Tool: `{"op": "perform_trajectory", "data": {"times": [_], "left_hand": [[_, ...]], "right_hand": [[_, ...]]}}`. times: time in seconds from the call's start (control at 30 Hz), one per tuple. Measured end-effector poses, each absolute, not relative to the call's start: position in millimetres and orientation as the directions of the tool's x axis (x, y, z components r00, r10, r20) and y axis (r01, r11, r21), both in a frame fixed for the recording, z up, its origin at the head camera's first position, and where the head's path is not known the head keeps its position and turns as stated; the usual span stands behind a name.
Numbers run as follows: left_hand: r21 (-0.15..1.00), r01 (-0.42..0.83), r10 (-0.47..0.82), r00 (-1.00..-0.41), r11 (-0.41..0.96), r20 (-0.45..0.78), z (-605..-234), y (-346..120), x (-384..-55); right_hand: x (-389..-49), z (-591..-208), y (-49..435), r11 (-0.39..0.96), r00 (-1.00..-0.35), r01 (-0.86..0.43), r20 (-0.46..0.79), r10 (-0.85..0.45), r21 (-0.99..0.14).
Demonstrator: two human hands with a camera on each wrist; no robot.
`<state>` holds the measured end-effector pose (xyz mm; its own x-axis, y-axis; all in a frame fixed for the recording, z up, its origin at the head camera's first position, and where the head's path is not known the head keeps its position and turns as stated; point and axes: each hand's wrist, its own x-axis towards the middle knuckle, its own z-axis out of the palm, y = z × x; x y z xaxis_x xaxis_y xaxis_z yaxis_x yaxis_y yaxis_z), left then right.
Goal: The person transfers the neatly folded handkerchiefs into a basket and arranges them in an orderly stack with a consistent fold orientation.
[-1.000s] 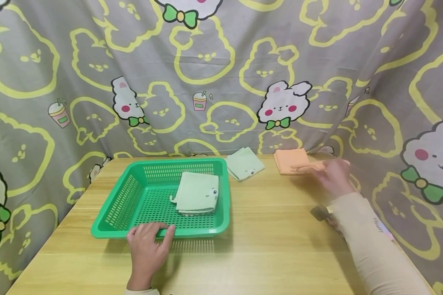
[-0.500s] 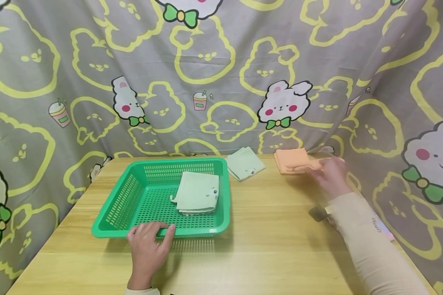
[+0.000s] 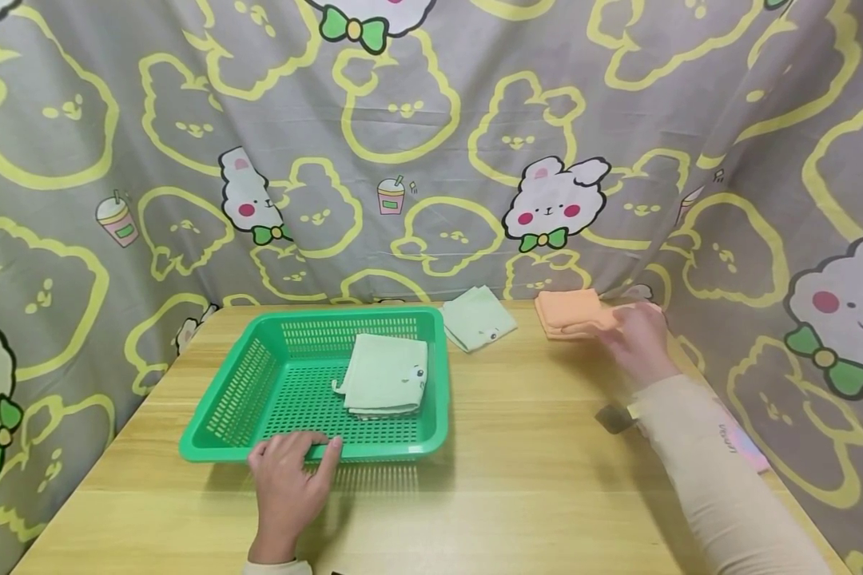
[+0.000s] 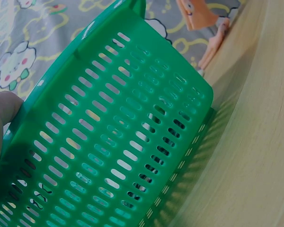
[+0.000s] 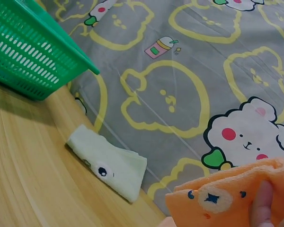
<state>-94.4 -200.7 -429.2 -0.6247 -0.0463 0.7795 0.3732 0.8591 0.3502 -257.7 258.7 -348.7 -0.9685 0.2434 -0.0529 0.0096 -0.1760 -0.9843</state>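
Note:
My left hand (image 3: 291,483) grips the front rim of a green plastic basket (image 3: 395,451), fingers over the edge. Its thumb shows at the rim in the left wrist view, beside the slotted basket wall (image 4: 189,111). A folded pale green towel (image 3: 384,371) with an embroidered face lies inside the basket. At the back right, my right hand (image 3: 640,339) pinches a small orange towel (image 3: 568,307), partly folded over itself. In the right wrist view the thumb (image 5: 261,203) presses on the orange towel (image 5: 194,208) beside its bear face; the other fingers are mostly hidden.
A second folded pale green towel (image 3: 478,319) lies between basket and orange towel, at the back edge of the wooden table (image 3: 518,479). A patterned curtain (image 3: 431,176) hangs behind and on both sides. A small dark object (image 3: 614,418) shows by the right sleeve.
My right hand has shifted slightly left with the loose part of the orange towel, which now lies closer over the rest. My left hand and the basket have stayed in place.

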Motion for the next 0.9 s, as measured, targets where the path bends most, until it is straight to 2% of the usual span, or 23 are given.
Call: {"op": "perform_trajectory", "data": {"times": [0.03,0.07,0.13,0.53,0.9], "left_hand": [[0.351,0.373,-0.046,-0.625,0.859,0.779,-429.0,-200.6,-94.3],[0.351,0.373,-0.046,-0.625,0.859,0.779,-428.9,-200.6,-94.3],[0.351,0.375,-0.046,-0.625,0.858,0.779,-428.6,-200.5,-94.3],[0.348,0.382,-0.044,-0.617,0.856,0.785,-428.5,-200.6,-94.5],[0.352,0.371,-0.048,-0.627,0.859,0.777,-428.9,-201.1,-93.9]], "right_hand": [[-258.0,-346.2,256.3,-0.347,-0.953,0.049,-0.148,0.265,-0.937],[-258.3,-344.3,254.5,-0.373,-0.948,0.067,-0.176,0.266,-0.925],[-258.0,-340.5,250.8,-0.509,-0.937,0.096,-0.250,0.243,-0.856],[-253.6,-333.9,236.5,-0.543,-0.938,0.145,-0.290,0.192,-0.827],[-249.2,-329.9,223.9,-0.509,-0.939,0.182,-0.302,0.164,-0.841]]}}
